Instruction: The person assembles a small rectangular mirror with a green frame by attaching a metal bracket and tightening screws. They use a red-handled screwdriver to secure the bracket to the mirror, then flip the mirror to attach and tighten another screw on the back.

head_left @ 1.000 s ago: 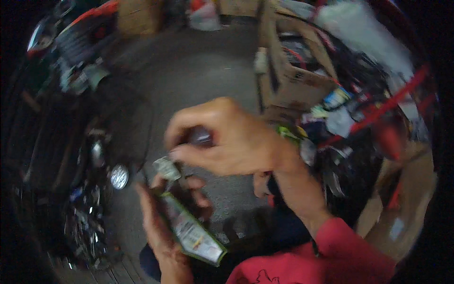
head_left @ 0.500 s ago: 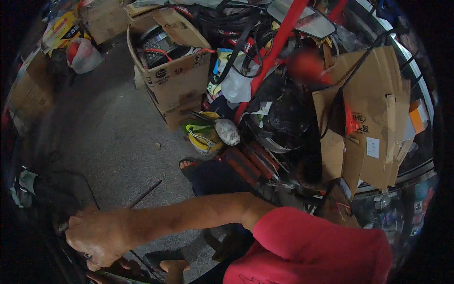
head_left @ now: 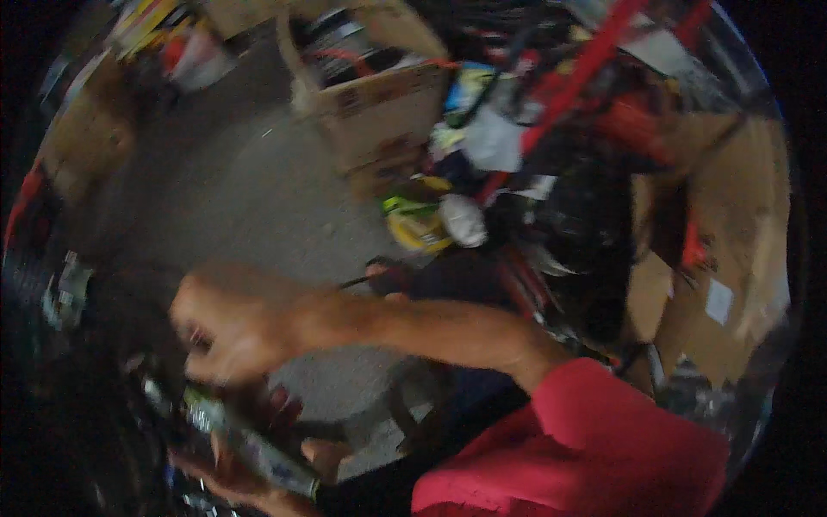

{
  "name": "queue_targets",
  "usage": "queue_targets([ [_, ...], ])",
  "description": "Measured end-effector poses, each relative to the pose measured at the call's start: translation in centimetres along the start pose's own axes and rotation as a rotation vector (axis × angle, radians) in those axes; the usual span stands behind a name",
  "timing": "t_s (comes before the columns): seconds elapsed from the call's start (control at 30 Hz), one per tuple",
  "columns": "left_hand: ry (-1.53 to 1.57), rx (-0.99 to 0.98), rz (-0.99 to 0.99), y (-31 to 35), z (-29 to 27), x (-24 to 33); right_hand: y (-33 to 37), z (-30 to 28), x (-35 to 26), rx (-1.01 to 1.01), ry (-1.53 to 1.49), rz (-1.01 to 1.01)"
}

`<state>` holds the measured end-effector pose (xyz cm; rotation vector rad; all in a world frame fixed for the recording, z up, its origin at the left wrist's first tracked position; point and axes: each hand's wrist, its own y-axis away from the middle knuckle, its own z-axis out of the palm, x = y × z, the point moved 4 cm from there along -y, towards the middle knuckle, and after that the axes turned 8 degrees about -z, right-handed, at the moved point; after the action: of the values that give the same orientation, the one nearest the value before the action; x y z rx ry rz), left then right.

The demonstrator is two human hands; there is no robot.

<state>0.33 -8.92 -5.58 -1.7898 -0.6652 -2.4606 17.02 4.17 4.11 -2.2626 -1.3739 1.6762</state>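
Observation:
My right hand (head_left: 226, 332), at the end of the bare forearm that comes in from the red sleeve, is curled closed at the left. A small dark reddish spot shows between its fingers, too blurred to name. Below it, my left hand (head_left: 250, 493) is partly visible at the lower edge, its fingers around a long pale-green and whitish tube-shaped thing (head_left: 258, 448). That thing slants down to the right, under my right hand and apart from it. Motion smears both hands.
An open cardboard box (head_left: 388, 99) holding cables and a dark device stands on the grey floor (head_left: 250, 189). Near my foot sit a yellow-green container (head_left: 413, 224) and a white bag (head_left: 465, 220). A red pole (head_left: 586, 69) slants behind. Flattened cardboard (head_left: 741, 241) leans at the right.
The whole view has shifted, so the surroundings sit farther right. My right hand appears higher and more to the right. The pale-green thing and my left hand now show below it.

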Motion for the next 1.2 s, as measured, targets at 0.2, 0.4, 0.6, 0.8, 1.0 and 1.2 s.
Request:
queue_targets([
  [0.2,0.547,-0.318,-0.320,0.1,7.4,2.7,0.6,-1.7,2.4,-0.022,0.022,0.175],
  [0.4,0.261,-0.256,-0.304,0.8,7.4,1.7,1.2,-2.0,2.6,0.012,-0.027,0.215],
  [0.6,0.457,-0.327,-0.438,1.2,7.0,1.1,0.9,-1.9,1.1,-0.133,-0.454,0.514],
  [0.8,0.740,-0.478,-0.507,1.9,7.3,0.3,-0.1,-0.3,-0.1,-0.104,-0.465,0.327],
  [1.0,1.031,-0.780,-0.494,1.9,7.4,0.8,-1.1,1.8,0.6,0.014,-0.146,0.262],
  [1.2,1.038,-0.693,-0.490,3.3,6.6,1.5,-1.2,2.7,1.2,0.050,0.032,0.390],
])
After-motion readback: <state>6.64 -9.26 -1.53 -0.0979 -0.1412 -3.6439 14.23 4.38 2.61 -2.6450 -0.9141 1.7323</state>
